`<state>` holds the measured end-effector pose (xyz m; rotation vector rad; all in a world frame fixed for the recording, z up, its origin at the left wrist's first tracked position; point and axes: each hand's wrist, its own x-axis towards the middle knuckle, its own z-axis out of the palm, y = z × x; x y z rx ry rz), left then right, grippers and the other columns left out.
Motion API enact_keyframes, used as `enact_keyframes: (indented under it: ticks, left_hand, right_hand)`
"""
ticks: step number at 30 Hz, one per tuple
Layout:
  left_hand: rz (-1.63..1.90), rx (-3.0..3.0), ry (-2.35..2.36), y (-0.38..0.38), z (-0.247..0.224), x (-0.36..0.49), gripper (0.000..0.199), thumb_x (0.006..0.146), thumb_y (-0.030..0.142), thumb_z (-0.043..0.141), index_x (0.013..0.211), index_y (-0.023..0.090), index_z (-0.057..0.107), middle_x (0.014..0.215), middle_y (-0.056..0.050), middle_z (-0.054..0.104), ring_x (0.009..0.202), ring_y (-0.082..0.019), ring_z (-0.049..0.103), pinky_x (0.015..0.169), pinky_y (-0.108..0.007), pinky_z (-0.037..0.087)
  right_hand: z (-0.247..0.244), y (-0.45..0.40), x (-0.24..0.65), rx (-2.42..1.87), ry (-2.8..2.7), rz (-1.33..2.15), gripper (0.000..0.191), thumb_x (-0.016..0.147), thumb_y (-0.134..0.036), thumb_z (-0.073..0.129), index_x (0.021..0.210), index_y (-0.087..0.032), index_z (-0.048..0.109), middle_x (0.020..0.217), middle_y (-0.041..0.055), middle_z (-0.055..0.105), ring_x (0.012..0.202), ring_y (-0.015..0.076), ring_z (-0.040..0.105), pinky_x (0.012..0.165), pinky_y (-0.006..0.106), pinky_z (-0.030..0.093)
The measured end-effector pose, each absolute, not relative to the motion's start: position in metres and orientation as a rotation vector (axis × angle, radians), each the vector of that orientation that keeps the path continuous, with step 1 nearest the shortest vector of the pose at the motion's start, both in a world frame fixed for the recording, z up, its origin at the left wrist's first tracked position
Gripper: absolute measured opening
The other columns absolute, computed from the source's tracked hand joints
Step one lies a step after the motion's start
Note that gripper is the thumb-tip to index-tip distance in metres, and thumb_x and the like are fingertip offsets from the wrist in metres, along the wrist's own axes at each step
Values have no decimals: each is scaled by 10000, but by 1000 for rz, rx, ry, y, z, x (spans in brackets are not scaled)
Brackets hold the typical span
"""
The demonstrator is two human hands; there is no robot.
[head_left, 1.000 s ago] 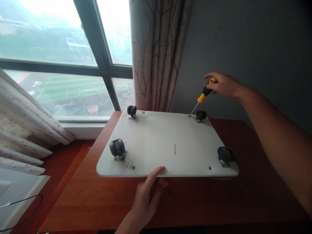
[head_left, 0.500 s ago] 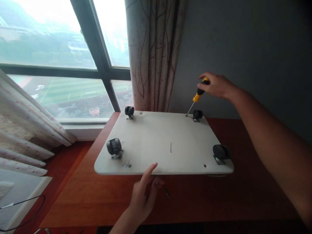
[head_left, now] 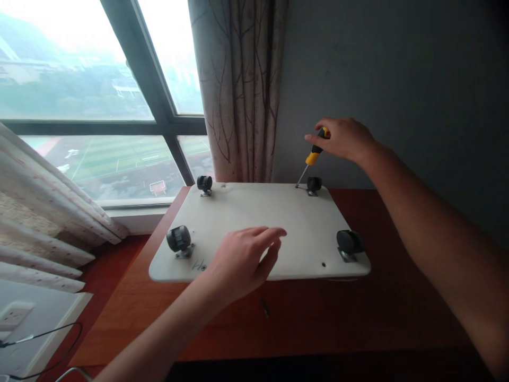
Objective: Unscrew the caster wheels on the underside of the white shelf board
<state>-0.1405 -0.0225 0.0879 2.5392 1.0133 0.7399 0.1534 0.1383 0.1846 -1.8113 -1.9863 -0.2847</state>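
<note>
The right hand (head_left: 344, 138) is clamped around the handle of a yellow-and-black screwdriver (head_left: 314, 154), its shaft slanting down and its tip meeting the white board (head_left: 254, 209) by the far edge, just beside the far-right caster (head_left: 314, 184)! And here's the left hand (head_left: 242, 260) over the board's near half, thumb and fingers apart, though I can't tell whether it touches the surface. The board lies wheels-up on the reddish-brown wooden table (head_left: 119, 318), a black caster near each corner.
</note>
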Motion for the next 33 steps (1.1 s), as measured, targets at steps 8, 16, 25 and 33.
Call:
enact_keyframes:
  ticks: [8, 16, 25, 33]
  left_hand:
    - [357, 2430, 1242, 86, 81, -82, 249, 891, 229, 568, 1051, 217, 760, 943, -48, 784, 821, -216, 712, 726, -299, 531]
    - [425, 2454, 1328, 144, 55, -51, 341, 856, 128, 560, 1142, 179, 739, 1007, -86, 768, 971, -243, 698, 858, -321, 522]
    - [420, 2497, 1327, 185, 47, -19, 340, 844, 231, 657, 1176, 197, 724, 1038, -83, 750, 1039, -263, 672, 882, -329, 512]
    - [398, 2542, 1261, 199, 43, -6, 276, 823, 257, 682, 1083, 213, 763, 1008, -77, 744, 998, -249, 679, 850, -304, 513]
  right_hand:
    - [188, 149, 146, -1705, -2133, -182, 457, 798, -282, 640, 1255, -283, 659, 1221, 61, 707, 1120, 306, 640, 952, 439, 503]
    - [181, 148, 144, -1762, -1955, -321, 325, 890, -495, 584, 1097, -290, 728, 1064, 106, 737, 1086, 360, 639, 908, 498, 486]
    - [182, 149, 149, -1627, -2098, -169, 460, 864, -308, 622, 1320, -257, 595, 1331, 80, 653, 1179, 288, 590, 1001, 405, 450]
    - [182, 152, 150, -1682, -2034, -227, 455, 835, -236, 611, 1284, -172, 653, 1200, 114, 709, 1092, 281, 642, 947, 380, 479]
